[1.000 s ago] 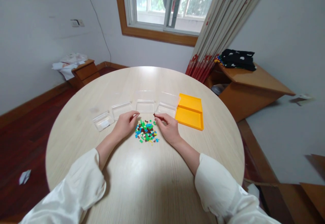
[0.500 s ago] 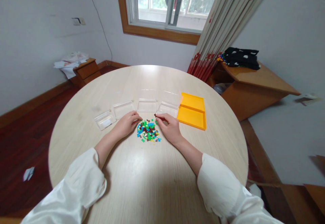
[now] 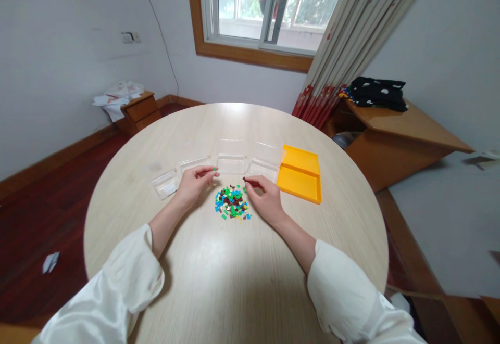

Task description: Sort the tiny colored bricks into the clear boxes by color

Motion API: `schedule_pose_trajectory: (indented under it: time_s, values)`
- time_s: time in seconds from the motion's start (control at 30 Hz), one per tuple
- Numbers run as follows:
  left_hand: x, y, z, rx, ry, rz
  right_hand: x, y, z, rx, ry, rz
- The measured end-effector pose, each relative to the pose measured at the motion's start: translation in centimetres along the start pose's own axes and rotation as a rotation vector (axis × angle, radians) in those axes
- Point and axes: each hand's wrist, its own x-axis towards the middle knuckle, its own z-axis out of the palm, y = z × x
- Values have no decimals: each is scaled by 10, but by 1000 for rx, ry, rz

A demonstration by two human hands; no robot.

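Note:
A pile of small toy bricks (image 3: 232,202) in green, blue, brown, white and yellow lies on the table in front of me. My left hand (image 3: 195,183) is raised just left of the pile, a small green brick (image 3: 215,169) pinched at its fingertips. At the pile's right edge, my right hand (image 3: 265,195) pinches a dark brown brick (image 3: 245,178) between thumb and forefinger. Beyond the hands stand clear plastic boxes with raised lids, among them a middle box (image 3: 230,165) and a right box (image 3: 262,168) partly behind my right hand.
An open yellow case (image 3: 299,183) lies to the right of the clear boxes. At far left stands a smaller clear box (image 3: 165,184). The round wooden table (image 3: 234,281) has a wooden cabinet (image 3: 394,130) beyond its right edge.
My left hand has lifted from the pile's edge with a green brick at its fingertips. My right hand keeps its pinch on the brown brick. The view has shifted slightly.

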Motion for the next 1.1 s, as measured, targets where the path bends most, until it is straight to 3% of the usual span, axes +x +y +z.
schedule_pose_trajectory:
  time_s: [0.1,0.23,0.5,0.73,1.1]
  values:
    - [5,5,-2,-436,51,-122,1,0,0,3,4,-6]
    - [7,11,-2,-686,97,-174,2,2,0,-30,1,-38]
    - [5,20,3,-813,160,-252,4,0,-2,-92,21,-104]
    - [-1,31,1,-939,32,-387,4,0,-2,-77,13,-53]
    - [1,29,-6,-1042,46,-392,3,1,0,-44,2,17]
